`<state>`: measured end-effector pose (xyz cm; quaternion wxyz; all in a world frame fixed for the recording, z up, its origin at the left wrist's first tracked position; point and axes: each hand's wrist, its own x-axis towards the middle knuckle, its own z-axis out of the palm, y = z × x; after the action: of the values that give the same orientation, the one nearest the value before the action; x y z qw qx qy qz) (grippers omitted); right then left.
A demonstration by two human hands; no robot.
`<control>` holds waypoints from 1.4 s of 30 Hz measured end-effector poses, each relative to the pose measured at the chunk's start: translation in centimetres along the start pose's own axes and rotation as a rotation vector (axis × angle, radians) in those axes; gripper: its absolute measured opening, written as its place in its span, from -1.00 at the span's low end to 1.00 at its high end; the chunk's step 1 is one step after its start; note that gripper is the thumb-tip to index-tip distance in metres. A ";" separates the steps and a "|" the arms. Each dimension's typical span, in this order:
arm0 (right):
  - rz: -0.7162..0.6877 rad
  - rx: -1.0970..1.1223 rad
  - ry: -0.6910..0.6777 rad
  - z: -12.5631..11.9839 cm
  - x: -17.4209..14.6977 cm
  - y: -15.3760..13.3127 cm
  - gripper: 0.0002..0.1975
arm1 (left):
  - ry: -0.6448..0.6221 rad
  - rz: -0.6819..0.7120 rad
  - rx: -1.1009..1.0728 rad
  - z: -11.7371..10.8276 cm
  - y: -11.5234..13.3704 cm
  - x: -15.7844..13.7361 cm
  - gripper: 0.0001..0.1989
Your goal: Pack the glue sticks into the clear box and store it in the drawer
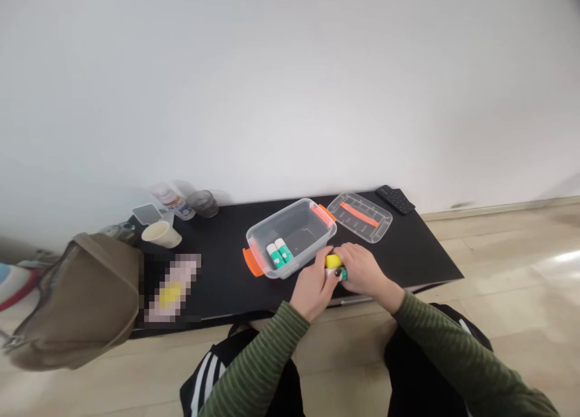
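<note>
My left hand [313, 286] and my right hand [361, 270] meet over the table's front edge, fingers closed around small tubes that look like glue sticks. A yellow piece [333, 261] shows between the hands, and just below it is a green-and-white glue stick [343, 274], partly covered by fingers. How each hand divides its hold is hard to see. Beyond the hands sits an uncovered clear plastic box [302, 266] with orange latches. Two green glue sticks with white caps [280, 254] lie side by side at its left end.
The clear lid with an orange handle [360, 214] lies right of the box, near a black keypad-like object [396, 199]. At left on the black table [222, 284] are a paper cup [162, 234], a bottle [174, 202], a grey cup [203, 203] and a brown bag [95, 296].
</note>
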<state>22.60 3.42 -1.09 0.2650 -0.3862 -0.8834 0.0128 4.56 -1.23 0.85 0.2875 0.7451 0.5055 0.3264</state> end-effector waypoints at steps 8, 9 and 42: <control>0.052 -0.221 -0.039 1.4 0.2 0.3 -0.78 | 0.065 -0.203 0.182 1.5 0.8 2.5 -0.75; 0.083 -0.241 -0.053 1.0 0.3 0.8 -0.78 | 0.084 -0.221 0.169 1.4 0.7 2.7 -0.74; 0.797 -0.207 -0.448 0.4 0.4 7.4 -0.63 | -0.105 -0.074 0.775 9.8 -4.1 8.2 -0.59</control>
<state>27.25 8.97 -2.93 0.0022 -0.7075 -0.6984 0.1083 12.09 6.84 -6.71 0.0217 0.7954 0.6025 0.0620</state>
